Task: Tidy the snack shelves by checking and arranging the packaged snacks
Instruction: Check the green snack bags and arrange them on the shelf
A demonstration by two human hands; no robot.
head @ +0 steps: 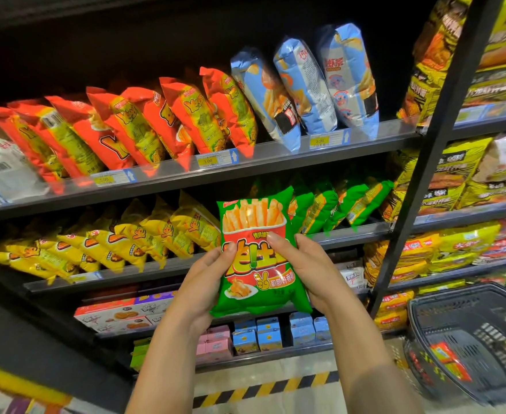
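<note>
Gripped two-handed: green fries bag (257, 264) clasped at side edges by left hand (207, 276) and right hand (302, 270), thumbs on front, fingers hidden behind.
Held upright, printed face toward viewer; judged label check.
Raised in front of second shelf rail (350, 231), between yellow bags (144, 234) and matching green bags (344, 204).
Likely bound for green row, to keep like with like.
Noted low right: dark basket (470, 324) with few packets; purpose unclear.
</note>
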